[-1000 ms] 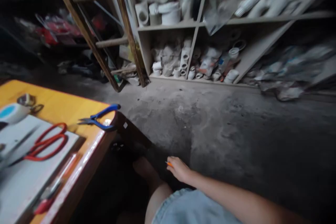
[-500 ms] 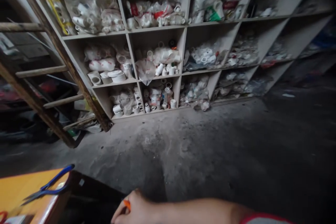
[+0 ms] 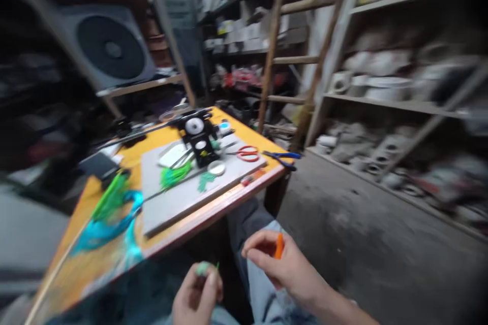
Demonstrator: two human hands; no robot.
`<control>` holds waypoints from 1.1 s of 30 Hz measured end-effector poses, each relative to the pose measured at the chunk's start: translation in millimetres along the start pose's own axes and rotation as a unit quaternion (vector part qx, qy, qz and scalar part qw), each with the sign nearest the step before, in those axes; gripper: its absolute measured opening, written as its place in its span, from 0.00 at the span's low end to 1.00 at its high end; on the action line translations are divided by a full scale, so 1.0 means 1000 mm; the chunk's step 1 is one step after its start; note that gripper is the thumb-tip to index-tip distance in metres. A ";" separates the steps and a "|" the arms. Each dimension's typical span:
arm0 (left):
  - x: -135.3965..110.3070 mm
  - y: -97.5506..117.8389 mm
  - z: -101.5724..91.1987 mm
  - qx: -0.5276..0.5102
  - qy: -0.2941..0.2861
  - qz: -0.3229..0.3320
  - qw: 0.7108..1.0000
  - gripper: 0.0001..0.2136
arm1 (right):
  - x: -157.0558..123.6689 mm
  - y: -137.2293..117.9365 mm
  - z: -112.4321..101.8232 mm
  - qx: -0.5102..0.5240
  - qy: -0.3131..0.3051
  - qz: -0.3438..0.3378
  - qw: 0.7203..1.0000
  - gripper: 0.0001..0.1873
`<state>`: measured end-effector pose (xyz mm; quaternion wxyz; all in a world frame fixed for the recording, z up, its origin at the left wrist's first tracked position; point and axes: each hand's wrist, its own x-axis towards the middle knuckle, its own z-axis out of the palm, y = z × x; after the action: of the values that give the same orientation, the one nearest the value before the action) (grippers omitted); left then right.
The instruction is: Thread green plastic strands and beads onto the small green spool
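Note:
Over my lap, my left hand point(image 3: 198, 292) is closed in a pinch on a small pale green piece point(image 3: 202, 268), and a thin bright green strand sticks up beside the thumb. My right hand point(image 3: 284, 264) is to its right, thumb and forefinger pressed together. A small orange-handled tool point(image 3: 279, 246) is tucked in this hand and pokes up between the fingers; its kind is unclear. On the table, a grey board point(image 3: 171, 213) carries bright green strands point(image 3: 175, 175), pale green scraps point(image 3: 206, 180), a black clamp-like device point(image 3: 200, 144) and red-handled scissors point(image 3: 247, 153).
Blue-handled pliers point(image 3: 284, 155) overhang the right corner of the yellow table point(image 3: 244, 134). Blue shiny strands point(image 3: 102, 236) lie at its left. Behind stand a wooden ladder point(image 3: 297, 60), shelves of white fittings point(image 3: 389, 89) and a large fan point(image 3: 110, 48).
My view has swung left from the shelves and floor to the table. My left hand has come into view, and my right hand, still with the orange tool, now shows over my lap.

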<state>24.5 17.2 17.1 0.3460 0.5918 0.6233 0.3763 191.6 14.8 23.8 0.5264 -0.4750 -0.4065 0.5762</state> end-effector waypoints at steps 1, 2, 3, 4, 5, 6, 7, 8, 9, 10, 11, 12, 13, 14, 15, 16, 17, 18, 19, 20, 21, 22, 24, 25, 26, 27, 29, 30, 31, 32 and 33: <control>-0.004 -0.006 -0.003 -0.247 -0.005 -0.007 0.969 0.20 | 0.001 0.005 0.007 -0.002 -0.023 0.013 1.000 0.14; -0.009 -0.011 -0.005 -0.323 0.008 -0.028 0.946 0.19 | 0.002 0.010 0.013 -0.006 -0.039 0.023 0.999 0.14; -0.014 -0.014 -0.006 -0.358 0.014 -0.039 0.933 0.18 | 0.001 0.014 0.019 -0.010 -0.049 0.030 0.998 0.15; -0.020 -0.016 -0.006 -0.372 0.031 -0.044 0.927 0.19 | -0.001 0.017 0.024 -0.016 -0.052 0.034 0.998 0.15; -0.026 -0.017 -0.006 -0.381 0.048 -0.051 0.922 0.19 | -0.002 0.019 0.028 -0.021 -0.053 0.035 0.998 0.15; -0.031 -0.017 -0.006 -0.389 0.060 -0.059 0.917 0.19 | -0.004 0.019 0.032 -0.023 -0.051 0.037 0.998 0.15; -0.035 -0.017 -0.006 -0.394 0.065 -0.066 0.915 0.18 | -0.006 0.019 0.034 -0.023 -0.049 0.038 0.998 0.15; -0.039 -0.017 -0.006 -0.397 0.061 -0.069 0.913 0.17 | -0.007 0.019 0.036 -0.019 -0.049 0.041 0.998 0.15; -0.043 -0.017 -0.007 -0.400 0.051 -0.068 0.913 0.16 | -0.008 0.018 0.036 -0.012 -0.052 0.044 0.998 0.14; -0.045 -0.017 -0.008 -0.402 0.041 -0.065 0.912 0.15 | -0.009 0.016 0.036 -0.004 -0.054 0.043 0.998 0.13; -0.046 -0.016 -0.008 -0.405 0.032 -0.062 0.912 0.14 | -0.009 0.015 0.036 0.006 -0.057 0.040 0.998 0.12; -0.047 -0.016 -0.008 -0.408 0.027 -0.060 0.911 0.13 | -0.009 0.014 0.035 0.015 -0.058 0.034 0.998 0.11; -0.047 -0.015 -0.008 -0.412 0.025 -0.059 0.909 0.13 | -0.009 0.014 0.034 0.024 -0.059 0.028 0.998 0.10; -0.046 -0.014 -0.007 -0.416 0.023 -0.059 0.907 0.12 | -0.009 0.014 0.033 0.035 -0.059 0.024 0.997 0.09; -0.045 -0.013 -0.007 -0.418 0.018 -0.059 0.906 0.12 | -0.009 0.013 0.033 0.047 -0.057 0.022 0.997 0.08; -0.044 -0.013 -0.006 -0.419 0.012 -0.060 0.906 0.12 | -0.009 0.013 0.032 0.058 -0.055 0.024 0.996 0.07; -0.043 -0.013 -0.004 -0.421 0.005 -0.060 0.905 0.12 | -0.009 0.014 0.032 0.069 -0.054 0.026 0.996 0.07; -0.043 -0.012 -0.003 -0.423 -0.002 -0.060 0.904 0.12 | -0.009 0.014 0.031 0.080 -0.053 0.030 0.995 0.06; -0.042 -0.013 -0.002 -0.425 -0.007 -0.058 0.903 0.12 | -0.008 0.013 0.031 0.089 -0.055 0.034 0.994 0.06; -0.041 -0.013 -0.001 -0.427 -0.011 -0.057 0.902 0.12 | -0.008 0.013 0.031 0.096 -0.058 0.036 0.993 0.06; -0.040 -0.013 0.001 -0.428 -0.013 -0.055 0.902 0.11 | -0.008 0.013 0.031 0.100 -0.063 0.037 0.992 0.05; -0.040 -0.014 0.002 -0.429 -0.014 -0.052 0.902 0.11 | -0.008 0.013 0.031 0.102 -0.067 0.036 0.992 0.05; -0.039 -0.016 0.003 -0.430 -0.014 -0.050 0.901 0.11 | -0.007 0.012 0.031 0.100 -0.074 0.034 0.992 0.05; -0.038 -0.016 0.003 -0.430 -0.012 -0.050 0.901 0.11 | -0.006 0.012 0.032 0.096 -0.077 0.034 0.992 0.05; -0.037 -0.017 0.003 -0.430 -0.010 -0.050 0.901 0.11 | -0.005 0.012 0.032 0.093 -0.079 0.035 0.992 0.05; -0.037 -0.017 0.003 -0.429 -0.007 -0.051 0.902 0.11 | -0.005 0.012 0.032 0.089 -0.079 0.037 0.992 0.05; -0.036 -0.018 0.003 -0.428 -0.002 -0.056 0.902 0.11 | -0.003 0.013 0.033 0.082 -0.076 0.041 0.993 0.05; -0.036 -0.018 0.002 -0.427 0.000 -0.058 0.902 0.10 | -0.003 0.013 0.033 0.080 -0.074 0.041 0.993 0.05; -0.036 -0.018 0.002 -0.428 0.001 -0.060 0.902 0.10 | -0.003 0.014 0.033 0.078 -0.074 0.042 0.993 0.05; -0.036 -0.018 0.002 -0.428 0.001 -0.061 0.901 0.10 | -0.002 0.014 0.033 0.076 -0.074 0.044 0.993 0.05; -0.036 -0.018 0.003 -0.429 0.001 -0.063 0.901 0.10 | -0.002 0.014 0.032 0.076 -0.077 0.044 0.993 0.05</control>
<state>20.5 -19.2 0.0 0.5889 0.3452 0.4372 0.5856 156.9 11.8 17.2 0.5022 -0.4056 -0.3791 0.6630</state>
